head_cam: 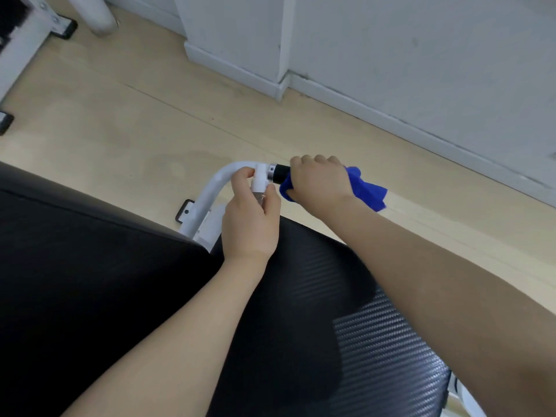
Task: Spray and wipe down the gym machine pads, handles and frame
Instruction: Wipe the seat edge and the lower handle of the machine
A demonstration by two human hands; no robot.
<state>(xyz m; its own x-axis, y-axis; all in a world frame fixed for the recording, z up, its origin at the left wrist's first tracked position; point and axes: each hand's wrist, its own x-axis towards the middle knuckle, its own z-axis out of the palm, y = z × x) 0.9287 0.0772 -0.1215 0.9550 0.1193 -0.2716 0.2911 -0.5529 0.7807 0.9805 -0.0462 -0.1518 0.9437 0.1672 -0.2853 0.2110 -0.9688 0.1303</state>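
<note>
A white curved frame tube (210, 192) rises beside the black seat pads and ends in a black handle grip (281, 173). My right hand (317, 183) grips a blue cloth (365, 188) wrapped round that handle; the cloth's loose end sticks out to the right. My left hand (251, 224) holds a small spray bottle (260, 183) with a white top, its nozzle close to the handle's metal collar. Most of the bottle is hidden by my fingers.
A smooth black pad (90, 266) fills the lower left and a carbon-textured black pad (376, 341) the lower middle. Pale wood floor (150, 121) lies beyond, with a white wall and skirting board (391, 115) at the right and another white machine's frame (27, 43) at top left.
</note>
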